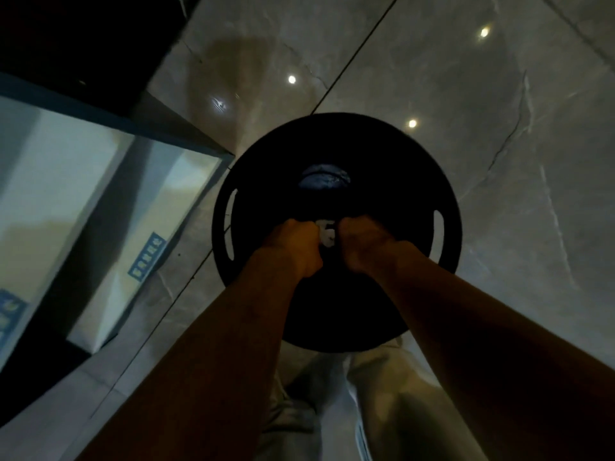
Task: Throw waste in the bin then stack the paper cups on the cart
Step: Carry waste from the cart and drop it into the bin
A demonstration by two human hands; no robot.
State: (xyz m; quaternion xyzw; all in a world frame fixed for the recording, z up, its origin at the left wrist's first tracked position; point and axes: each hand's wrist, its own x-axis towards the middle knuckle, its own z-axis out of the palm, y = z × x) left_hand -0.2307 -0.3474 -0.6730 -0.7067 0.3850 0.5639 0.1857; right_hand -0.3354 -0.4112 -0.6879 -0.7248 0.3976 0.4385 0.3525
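Observation:
A round black bin [392, 154] stands on the floor straight below me, its rim pierced by a handle slot on each side. Some dark waste [324, 177] lies deep inside it. Both my fists hang over the bin's mouth, side by side. My left hand [293, 246] and my right hand [361, 242] are closed, and a small white scrap of waste [325, 232] shows between them. Which hand holds the scrap is unclear in the dim light. No paper cups or cart top can be made out.
A dark-framed shelf or cart edge [166, 134] runs along the left, with pale cardboard boxes [139, 247] beneath it. Glossy grey marble floor tiles [499, 128] reflect ceiling lights. My light trousers [376, 394] show below the bin.

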